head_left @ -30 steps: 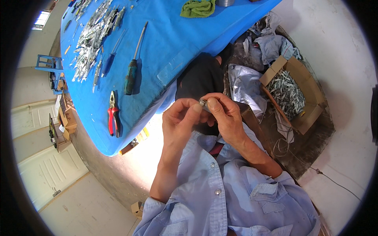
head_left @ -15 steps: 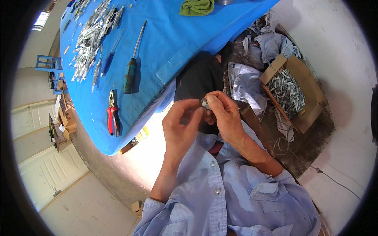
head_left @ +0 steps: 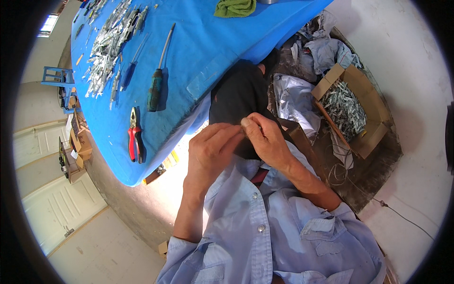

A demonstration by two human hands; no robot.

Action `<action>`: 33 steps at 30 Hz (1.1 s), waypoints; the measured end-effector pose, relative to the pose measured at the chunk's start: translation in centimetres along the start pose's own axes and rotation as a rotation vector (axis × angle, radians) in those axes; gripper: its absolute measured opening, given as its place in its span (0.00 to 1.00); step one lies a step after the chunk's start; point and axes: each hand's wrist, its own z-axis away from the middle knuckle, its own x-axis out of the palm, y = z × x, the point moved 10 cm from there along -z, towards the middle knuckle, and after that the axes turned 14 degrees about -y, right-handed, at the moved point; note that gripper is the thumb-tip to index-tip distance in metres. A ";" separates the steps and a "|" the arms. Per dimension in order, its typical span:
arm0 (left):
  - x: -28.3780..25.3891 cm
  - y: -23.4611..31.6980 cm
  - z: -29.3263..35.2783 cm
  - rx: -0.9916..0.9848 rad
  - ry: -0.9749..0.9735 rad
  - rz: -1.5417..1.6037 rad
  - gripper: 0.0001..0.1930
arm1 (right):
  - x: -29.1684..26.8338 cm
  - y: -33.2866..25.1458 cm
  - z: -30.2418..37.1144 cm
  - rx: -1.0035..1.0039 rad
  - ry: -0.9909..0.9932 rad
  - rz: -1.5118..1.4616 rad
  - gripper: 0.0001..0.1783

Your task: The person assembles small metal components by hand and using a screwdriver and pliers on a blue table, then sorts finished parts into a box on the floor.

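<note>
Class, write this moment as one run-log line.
left hand, right hand: close together | anything held: unclear | blue-covered table: pliers, teal-handled screwdriver | carton: silvery pieces

Green cloth (head_left: 235,8) on a blue-covered table (head_left: 198,42), pale panelled door (head_left: 59,208) off left

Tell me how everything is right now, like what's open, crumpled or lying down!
Left hand: fingers bent, tips against the other hand
Right hand: fingers curled in; anything held is hidden
Pliers: lying down, handles close together
Green-handled screwdriver: lying down
Green cloth: bunched up
Blue tablecloth: spread out, hanging over the edge
Cardboard box: open, holding many thin pieces
Silvery bag: crumpled
</note>
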 end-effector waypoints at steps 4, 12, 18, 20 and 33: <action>0.0 0.1 -0.1 -0.007 -0.054 0.030 0.10 | 0.3 0.4 -0.2 0.002 -0.043 0.071 0.19; 0.2 1.9 0.4 0.085 0.019 -0.211 0.11 | 0.4 0.6 -0.6 0.039 -0.023 -0.048 0.21; 0.2 0.5 1.0 -0.015 0.126 -0.126 0.12 | 1.2 0.9 -0.2 0.052 -0.055 -0.197 0.15; 0.1 -0.1 1.2 -0.038 0.170 -0.075 0.11 | 1.5 0.5 -0.1 0.047 -0.075 -0.256 0.12; -0.8 -1.4 1.4 -0.151 0.172 0.092 0.07 | 1.6 -0.6 -0.1 0.036 -0.143 -0.278 0.08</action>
